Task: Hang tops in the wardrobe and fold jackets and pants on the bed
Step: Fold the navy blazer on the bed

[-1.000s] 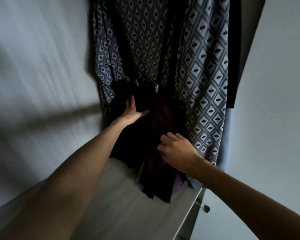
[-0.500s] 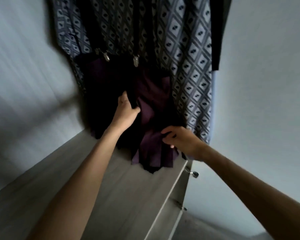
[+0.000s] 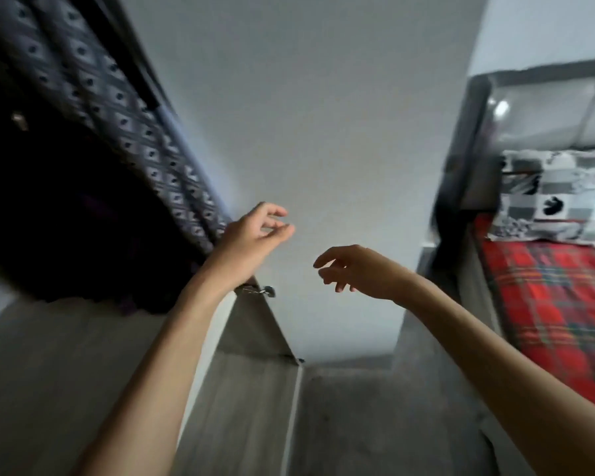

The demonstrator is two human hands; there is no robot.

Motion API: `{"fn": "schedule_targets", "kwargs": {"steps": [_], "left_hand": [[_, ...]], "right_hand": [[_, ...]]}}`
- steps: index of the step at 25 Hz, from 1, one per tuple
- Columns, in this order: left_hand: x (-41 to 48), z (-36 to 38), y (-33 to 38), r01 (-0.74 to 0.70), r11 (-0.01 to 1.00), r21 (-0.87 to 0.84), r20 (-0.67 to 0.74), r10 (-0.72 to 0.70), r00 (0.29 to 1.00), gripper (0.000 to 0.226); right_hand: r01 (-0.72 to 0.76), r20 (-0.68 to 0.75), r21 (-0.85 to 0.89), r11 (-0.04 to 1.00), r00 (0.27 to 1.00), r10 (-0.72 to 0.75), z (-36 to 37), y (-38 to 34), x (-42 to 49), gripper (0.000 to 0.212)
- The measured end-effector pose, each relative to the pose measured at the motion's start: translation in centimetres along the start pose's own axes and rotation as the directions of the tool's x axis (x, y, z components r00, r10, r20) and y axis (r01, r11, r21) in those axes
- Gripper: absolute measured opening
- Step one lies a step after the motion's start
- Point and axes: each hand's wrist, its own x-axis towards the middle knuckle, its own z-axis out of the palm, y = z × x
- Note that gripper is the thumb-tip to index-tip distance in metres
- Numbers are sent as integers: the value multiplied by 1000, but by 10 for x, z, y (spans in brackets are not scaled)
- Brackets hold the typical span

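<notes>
Patterned top (image 3: 124,108) and dark garment (image 3: 66,218) hang at upper left while left hand (image 3: 251,235) and right hand (image 3: 354,273), mid-frame, show loose, empty grips, so this hanging step seems done and the next move likely calls for reaching toward the bed (image 3: 547,111) at right.

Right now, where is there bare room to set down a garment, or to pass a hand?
The wooden top is bare in front of the dark garment. The red plaid blanket looks bare below the pillow. A hand passes freely between the left hand and right hand. Crowded: dark garment against patterned garment.
</notes>
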Motion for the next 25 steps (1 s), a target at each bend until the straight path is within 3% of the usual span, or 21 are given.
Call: {"fn": "schedule_targets", "kwargs": {"steps": [5, 11, 19, 25], "left_hand": [[-7, 193, 95, -94, 995, -22, 417, 94, 904, 26], [-29, 414, 205, -198, 974, -113, 761, 214, 613, 14], [-9, 634, 287, -344, 928, -142, 957, 218, 192, 26], [3, 769, 324, -437, 879, -192, 979, 201, -27, 19]], "right_hand": [[-177, -241, 33, 984, 954, 179, -90, 130, -159, 14], [-402, -474, 200, 894, 758, 447, -155, 269, -342, 8], [-494, -553, 568, 658, 362, 750, -196, 388, -450, 9], [-394, -476, 801, 450, 37, 879, -207, 437, -494, 14]]}}
